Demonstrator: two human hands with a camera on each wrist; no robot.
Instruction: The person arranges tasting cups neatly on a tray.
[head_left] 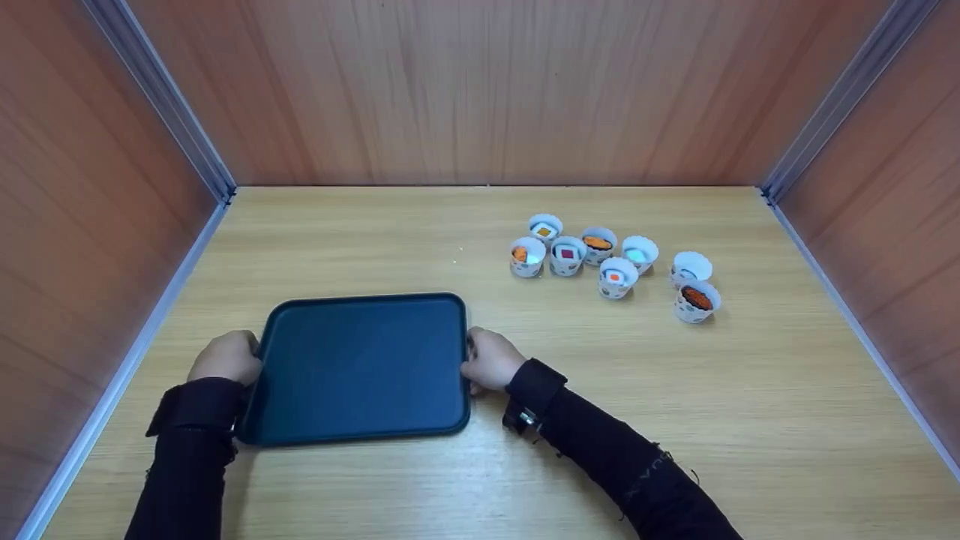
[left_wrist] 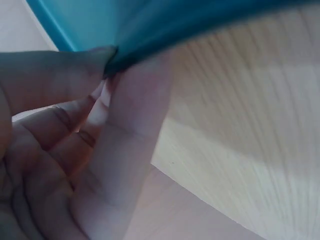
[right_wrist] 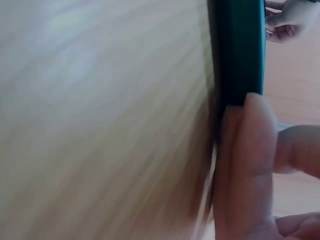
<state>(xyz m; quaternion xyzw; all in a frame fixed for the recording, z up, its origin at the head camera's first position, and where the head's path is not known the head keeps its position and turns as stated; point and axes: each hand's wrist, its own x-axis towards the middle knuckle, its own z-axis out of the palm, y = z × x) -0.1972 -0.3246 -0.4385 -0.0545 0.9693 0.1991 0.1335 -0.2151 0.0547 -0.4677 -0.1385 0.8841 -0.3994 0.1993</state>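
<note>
A dark blue-green rectangular tray [head_left: 360, 367] lies in front of me on the left half of the table, with nothing on it. At its left edge my left hand [head_left: 226, 357] holds the rim; the left wrist view shows the thumb [left_wrist: 55, 77] above the rim and a finger below it. My right hand [head_left: 491, 360] grips the opposite edge. In the right wrist view, fingers [right_wrist: 250, 165] of that hand lie against the outer side of the tray [right_wrist: 240, 55]. Part of each hand's grip is hidden by the tray or hand.
Several small patterned paper cups stand at the back right, among them a cup with an orange piece [head_left: 527, 259], a cup with a reddish-brown piece [head_left: 688, 311] and a pale cup [head_left: 640, 251]. Wooden panels [head_left: 487, 97] enclose the table [head_left: 600, 450] at the back and sides.
</note>
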